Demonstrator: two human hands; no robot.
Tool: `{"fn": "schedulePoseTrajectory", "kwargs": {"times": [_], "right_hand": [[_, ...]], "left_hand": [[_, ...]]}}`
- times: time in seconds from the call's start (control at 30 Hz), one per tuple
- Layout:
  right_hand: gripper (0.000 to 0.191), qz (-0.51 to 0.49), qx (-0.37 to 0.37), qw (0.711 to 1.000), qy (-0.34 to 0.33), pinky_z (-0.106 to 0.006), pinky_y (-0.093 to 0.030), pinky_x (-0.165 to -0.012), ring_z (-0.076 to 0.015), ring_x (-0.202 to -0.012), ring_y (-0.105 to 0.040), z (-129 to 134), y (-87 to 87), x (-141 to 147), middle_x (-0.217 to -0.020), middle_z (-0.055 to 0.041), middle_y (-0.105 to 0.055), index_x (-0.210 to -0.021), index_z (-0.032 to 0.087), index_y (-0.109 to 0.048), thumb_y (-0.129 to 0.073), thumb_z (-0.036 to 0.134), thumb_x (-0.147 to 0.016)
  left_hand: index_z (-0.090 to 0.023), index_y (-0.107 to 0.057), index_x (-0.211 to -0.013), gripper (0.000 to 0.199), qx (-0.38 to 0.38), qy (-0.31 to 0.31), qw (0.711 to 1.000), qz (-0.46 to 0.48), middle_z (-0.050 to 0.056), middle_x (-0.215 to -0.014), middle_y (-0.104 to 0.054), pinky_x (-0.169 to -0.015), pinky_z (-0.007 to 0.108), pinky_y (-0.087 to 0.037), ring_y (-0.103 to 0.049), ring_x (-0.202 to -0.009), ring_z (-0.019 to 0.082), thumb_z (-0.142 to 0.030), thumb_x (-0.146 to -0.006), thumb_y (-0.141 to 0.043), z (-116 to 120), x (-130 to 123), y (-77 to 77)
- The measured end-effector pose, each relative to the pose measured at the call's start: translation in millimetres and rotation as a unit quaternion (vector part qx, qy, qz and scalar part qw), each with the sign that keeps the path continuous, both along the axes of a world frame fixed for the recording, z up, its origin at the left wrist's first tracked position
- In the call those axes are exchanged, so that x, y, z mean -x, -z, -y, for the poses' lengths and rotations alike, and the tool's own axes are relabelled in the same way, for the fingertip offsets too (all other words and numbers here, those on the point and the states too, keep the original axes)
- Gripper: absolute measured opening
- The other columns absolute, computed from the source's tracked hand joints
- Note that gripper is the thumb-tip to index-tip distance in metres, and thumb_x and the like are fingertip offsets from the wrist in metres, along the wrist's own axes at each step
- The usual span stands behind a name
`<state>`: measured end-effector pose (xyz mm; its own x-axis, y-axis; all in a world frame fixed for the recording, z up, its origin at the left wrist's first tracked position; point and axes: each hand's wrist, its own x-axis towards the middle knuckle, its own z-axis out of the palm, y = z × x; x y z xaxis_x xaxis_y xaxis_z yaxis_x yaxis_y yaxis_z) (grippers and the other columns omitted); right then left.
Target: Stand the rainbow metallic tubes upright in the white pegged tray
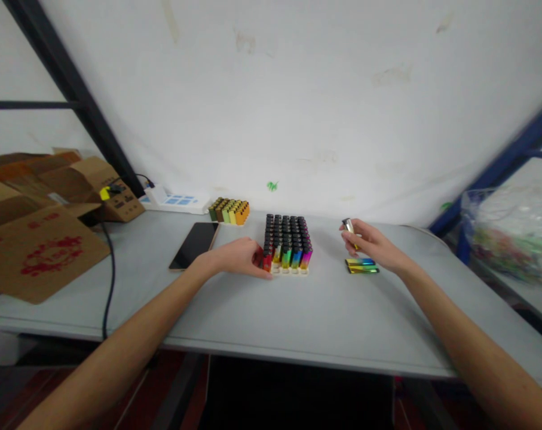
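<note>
A pale tray (290,271) holds rows of upright lighters (287,233) with black tops and shiny coloured bodies. My left hand (239,257) is closed at the tray's front left corner, thumb along the front and fingers curled at the side, beside a red lighter (267,261). Its fingertips are partly hidden. To the right, my right hand (371,242) pinches a lighter (349,228) with a silvery top and yellowish lower end, tilted above the table. Below that hand, two shiny lighters (361,266) in gold, blue and green lie side by side on the table.
A phone (194,245) lies left of the tray. Behind it stand a block of green, yellow and orange lighters (229,211) and a white power strip (176,203). Cardboard boxes (51,245) and a black cable (112,280) occupy the left; a clear plastic bag (513,239) is at right.
</note>
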<state>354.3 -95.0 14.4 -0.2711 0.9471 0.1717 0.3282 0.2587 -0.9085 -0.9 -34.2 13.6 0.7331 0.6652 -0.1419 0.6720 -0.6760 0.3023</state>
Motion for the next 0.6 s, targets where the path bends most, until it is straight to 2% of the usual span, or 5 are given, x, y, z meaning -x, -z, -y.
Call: {"fn": "schedulePoseTrajectory", "kwargs": {"times": [0.07,0.17,0.27,0.37,0.6], "right_hand": [[0.035,-0.005,-0.001,1.000,0.004,-0.023,-0.035,-0.050,-0.0088,-0.054,-0.040,3,0.8,11,-0.069,0.0062,-0.045,-0.104,0.021,-0.054,-0.056,0.054,-0.094],[0.039,0.029,-0.034,0.997,0.059,-0.023,-0.027,-0.047,-0.0091,-0.051,-0.033,4,5.9,26,-0.062,0.0072,-0.038,-0.094,0.020,-0.054,-0.052,0.059,-0.094],[0.046,0.084,-0.107,0.981,0.137,-0.025,-0.026,-0.050,-0.0100,-0.053,-0.033,7,11.4,39,-0.059,0.0059,-0.036,-0.071,0.020,-0.047,-0.050,0.060,-0.094],[0.052,0.114,-0.148,0.964,0.189,-0.026,-0.025,-0.052,-0.0102,-0.054,-0.032,10,15.5,48,-0.057,0.0055,-0.030,-0.060,0.022,-0.035,-0.051,0.060,-0.092],[0.042,0.123,-0.129,0.960,0.217,-0.027,-0.025,-0.052,-0.0107,-0.051,-0.032,10,22.9,55,-0.054,0.0050,-0.032,-0.057,0.023,-0.034,-0.048,0.049,-0.087]], "left_hand": [[-0.019,-0.063,-0.067,0.055,-0.003,0.001,1.000,-0.004,0.003,-0.063,-0.066,-0.056,0.029,-0.037,-0.059,-0.058,0.018,-0.074,-0.070,-0.065,0,0,0.8],[-0.018,-0.063,-0.068,0.055,0.000,0.003,1.000,-0.004,0.003,-0.063,-0.066,-0.056,0.028,-0.037,-0.059,-0.058,0.018,-0.074,-0.071,-0.065,-1,0,1.4],[-0.018,-0.064,-0.068,0.056,0.000,-0.001,1.000,-0.004,0.003,-0.063,-0.066,-0.056,0.028,-0.037,-0.059,-0.058,0.018,-0.074,-0.071,-0.065,0,1,0.4],[-0.018,-0.063,-0.068,0.056,-0.001,-0.004,1.000,-0.006,0.003,-0.063,-0.066,-0.055,0.029,-0.037,-0.059,-0.058,0.018,-0.074,-0.070,-0.064,1,0,-1.5],[-0.018,-0.063,-0.068,0.055,0.001,-0.005,1.000,-0.008,0.003,-0.063,-0.066,-0.056,0.028,-0.037,-0.059,-0.058,0.017,-0.072,-0.071,-0.065,1,0,-2.0]]}}
